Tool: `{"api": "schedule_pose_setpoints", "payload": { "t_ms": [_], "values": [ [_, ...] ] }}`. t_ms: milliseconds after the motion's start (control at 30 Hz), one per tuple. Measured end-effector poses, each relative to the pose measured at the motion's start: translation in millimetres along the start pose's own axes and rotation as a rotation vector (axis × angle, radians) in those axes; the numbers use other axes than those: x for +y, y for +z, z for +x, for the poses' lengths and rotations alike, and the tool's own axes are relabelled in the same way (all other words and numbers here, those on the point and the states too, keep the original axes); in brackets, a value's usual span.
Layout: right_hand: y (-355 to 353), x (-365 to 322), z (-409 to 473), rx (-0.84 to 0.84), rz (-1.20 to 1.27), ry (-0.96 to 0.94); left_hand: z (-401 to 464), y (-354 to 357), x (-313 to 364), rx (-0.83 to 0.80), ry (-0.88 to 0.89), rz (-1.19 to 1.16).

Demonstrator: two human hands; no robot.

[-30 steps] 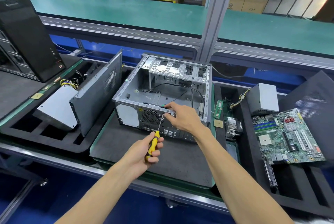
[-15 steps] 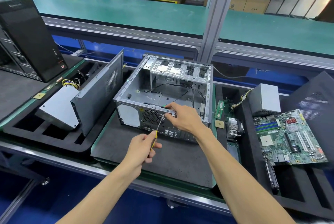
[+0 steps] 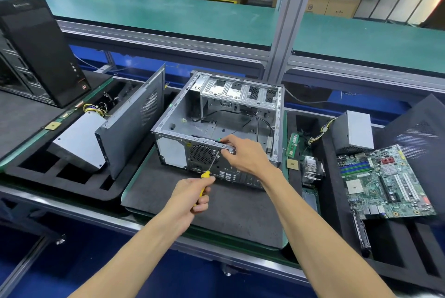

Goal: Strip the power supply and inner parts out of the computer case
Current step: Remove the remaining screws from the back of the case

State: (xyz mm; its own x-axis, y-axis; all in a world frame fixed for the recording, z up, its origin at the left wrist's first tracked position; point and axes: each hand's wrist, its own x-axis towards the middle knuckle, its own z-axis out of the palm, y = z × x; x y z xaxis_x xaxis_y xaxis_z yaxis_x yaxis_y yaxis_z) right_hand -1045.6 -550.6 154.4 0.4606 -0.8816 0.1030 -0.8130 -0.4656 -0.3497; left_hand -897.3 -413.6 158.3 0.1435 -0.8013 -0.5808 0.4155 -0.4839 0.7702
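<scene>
On the grey worktop (image 3: 240,213), our left hand (image 3: 190,198) grips a screwdriver (image 3: 209,172); at one o'clock, our right hand (image 3: 245,153) pinches the computer case (image 3: 216,114) rim.

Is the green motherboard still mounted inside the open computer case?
No, the motherboard lies outside on the black foam tray to the right of the computer case.
</scene>
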Motion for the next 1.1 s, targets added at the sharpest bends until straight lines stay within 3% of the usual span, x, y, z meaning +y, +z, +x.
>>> {"api": "schedule_pose_setpoints", "payload": {
  "t_ms": [100, 167, 333, 433, 767, 1100],
  "values": [
    [-0.2, -0.2, 0.3, -0.005, 0.01, 0.001, 1.9, -2.5, -4.2, 0.096, 0.113, 0.147],
    [-0.6, 0.3, 0.5, -0.006, 0.007, 0.001, 2.0, -1.5, -6.5, 0.098, 0.087, 0.179],
    [-0.6, 0.3, 0.4, -0.003, -0.001, -0.003, -0.2, 2.0, -6.1, -0.129, -0.158, -0.139],
    [-0.2, 0.1, 0.0, 0.006, 0.001, -0.003, -1.1, 0.3, -2.0, -0.176, -0.174, -0.21],
    [-0.5, -0.6, -0.8, 0.004, 0.01, 0.003, -1.2, -5.5, -2.6, 0.01, 0.006, -0.028],
    [0.6, 0.1, 0.2, 0.008, 0.002, -0.002, -5.8, -5.3, -2.6, -0.061, -0.122, -0.154]
  ]
}}
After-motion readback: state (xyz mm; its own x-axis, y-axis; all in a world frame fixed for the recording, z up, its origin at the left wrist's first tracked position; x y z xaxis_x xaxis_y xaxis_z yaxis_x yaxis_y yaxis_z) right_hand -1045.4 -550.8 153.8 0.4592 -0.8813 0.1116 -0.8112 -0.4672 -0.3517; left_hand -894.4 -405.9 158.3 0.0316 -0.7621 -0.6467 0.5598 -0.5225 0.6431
